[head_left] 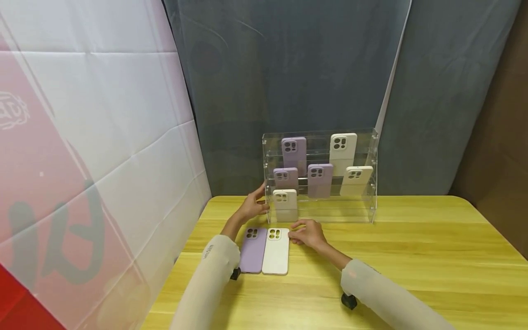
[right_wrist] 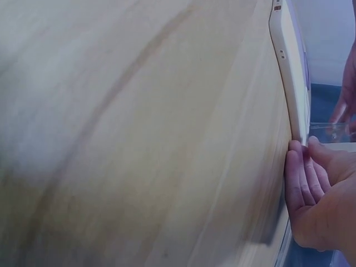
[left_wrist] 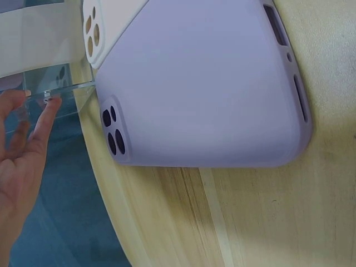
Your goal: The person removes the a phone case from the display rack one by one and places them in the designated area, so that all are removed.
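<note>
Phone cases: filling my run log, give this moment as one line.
left hand touches acrylic rack | right hand at white case | purple case flat

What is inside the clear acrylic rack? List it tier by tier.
Acrylic rack: top tier, a purple case and a white case; middle tier, two purple, one white; bottom tier, one white. The cases' lower ends are partly covered.

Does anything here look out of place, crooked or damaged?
Nothing stands out. The cases in the clear acrylic rack stand upright in their tiers, and the purple case and white case lie flat, side by side on the table. No damage shows.
</note>
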Tool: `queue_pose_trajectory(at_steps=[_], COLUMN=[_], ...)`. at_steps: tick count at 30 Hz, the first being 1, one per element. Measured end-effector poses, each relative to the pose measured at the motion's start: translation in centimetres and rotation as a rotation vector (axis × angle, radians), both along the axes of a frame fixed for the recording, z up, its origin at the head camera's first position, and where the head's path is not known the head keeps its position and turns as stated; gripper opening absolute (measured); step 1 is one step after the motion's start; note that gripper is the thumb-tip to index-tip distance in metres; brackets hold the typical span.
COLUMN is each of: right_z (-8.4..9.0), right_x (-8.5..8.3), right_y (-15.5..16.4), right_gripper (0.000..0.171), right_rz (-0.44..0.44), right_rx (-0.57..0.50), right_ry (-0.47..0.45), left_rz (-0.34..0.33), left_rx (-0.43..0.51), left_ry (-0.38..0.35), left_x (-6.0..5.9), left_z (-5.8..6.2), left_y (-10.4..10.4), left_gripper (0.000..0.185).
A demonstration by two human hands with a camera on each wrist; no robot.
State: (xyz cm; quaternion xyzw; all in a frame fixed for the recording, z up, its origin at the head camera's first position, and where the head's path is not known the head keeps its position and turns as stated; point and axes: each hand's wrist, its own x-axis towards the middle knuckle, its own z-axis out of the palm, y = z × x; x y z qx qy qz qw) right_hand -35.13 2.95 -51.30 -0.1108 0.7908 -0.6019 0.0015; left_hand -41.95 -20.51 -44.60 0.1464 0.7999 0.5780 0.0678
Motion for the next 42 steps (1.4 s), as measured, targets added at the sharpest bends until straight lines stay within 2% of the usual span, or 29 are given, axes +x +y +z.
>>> queue_pose_trajectory(at_steps=[10,17,21,28,34,42], right_z=[0.6,2.0,2.6,3.6,4.9,6.0], right_x=[-0.3,-1.3,-1.7,-2.9,-3.5,-4.0], right_y=[0.5,1.2,1.7,2.3,2.3,1.9], right_gripper=[0.025,0.024,0.025,0.026,0.028,0.036], right_rz=[-0.043,-0.067,-0.072,-0.140,-0.130,-0.070], right_rx=[0.056,0.042,0.054,0.159,0.099,0.012], right_ry=[0.076,0.096,0.143,0.263,0.359,0.346], left_rz=[-0.005,-0.004,0.003,0.005,0.004,-0.008], left_rx=[-0.013,-0.012,-0.016,-0.016,-0.020,-0.010], left_ry=[0.020,0.015,0.012,0.008,0.011,0.013], left_x=[0.1,0.1,-0.1,-0.1,-0.2,0.0], left_z=[-0.2,-0.4,-0.5,-0.6,-0.5,-0.2], left_y=[-0.4,-0.5,-0.5,-0.6,-0.5,-0.2], left_gripper=[0.091,0.092,0.093,0.094,0.094,0.092])
